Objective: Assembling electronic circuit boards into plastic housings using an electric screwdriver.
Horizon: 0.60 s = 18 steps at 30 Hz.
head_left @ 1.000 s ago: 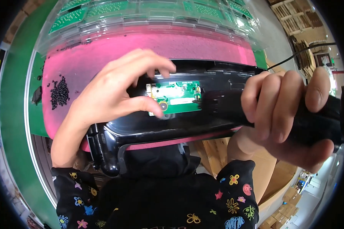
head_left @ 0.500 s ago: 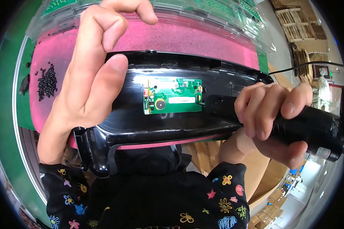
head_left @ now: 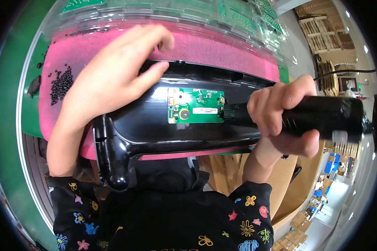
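Black plastic housing (head_left: pixel 163 125) lies across pink foam pad (head_left: pixel 222 50), green circuit board (head_left: pixel 195 106) seated mid-housing. Left hand (head_left: pixel 109 79) fingers spread flat on housing left of board, gripping nothing. Right hand (head_left: pixel 280 113) clenched round black power screwdriver (head_left: pixel 322 119), tip at board's right edge. Housing looks rigid, glossy, probably slippery, so press down on shell; board looks fragile.

The person wears black sleeves (head_left: pixel 247 209) printed with small flowers in many colours; both forearms are bare.

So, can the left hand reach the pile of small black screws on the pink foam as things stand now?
Probably yes. The left hand rests on the black plastic housing, holding nothing, and the black screws lie just beside it on the pink foam mat with nothing between.
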Tool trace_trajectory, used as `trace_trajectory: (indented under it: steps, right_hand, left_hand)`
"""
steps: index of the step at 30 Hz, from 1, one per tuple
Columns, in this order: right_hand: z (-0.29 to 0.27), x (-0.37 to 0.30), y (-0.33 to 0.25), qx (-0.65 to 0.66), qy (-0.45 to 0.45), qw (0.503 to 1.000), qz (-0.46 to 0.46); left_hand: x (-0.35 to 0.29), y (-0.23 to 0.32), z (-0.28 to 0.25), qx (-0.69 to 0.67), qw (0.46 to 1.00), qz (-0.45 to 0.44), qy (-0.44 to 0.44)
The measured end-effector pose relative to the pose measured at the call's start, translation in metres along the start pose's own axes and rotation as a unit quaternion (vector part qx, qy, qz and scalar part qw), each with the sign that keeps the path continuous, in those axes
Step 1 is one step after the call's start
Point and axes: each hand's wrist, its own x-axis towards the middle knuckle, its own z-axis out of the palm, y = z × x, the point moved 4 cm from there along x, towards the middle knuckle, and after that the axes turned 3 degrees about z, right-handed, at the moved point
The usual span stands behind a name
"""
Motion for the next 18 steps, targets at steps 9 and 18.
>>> trace_trajectory:
  steps: [9, 18]
  right_hand:
    - [-0.094, -0.021, -0.024, 0.189, 0.348, 0.909, 0.132]
    - [-0.139, -0.155, -0.131, -0.371, 0.483, 0.793, -0.024]
  left_hand:
    - [-0.004, 0.011, 0.012, 0.057, 0.987, -0.011, -0.147]
    - [-0.009, 0.04, -0.016, 0.173, 0.979, 0.027, -0.101]
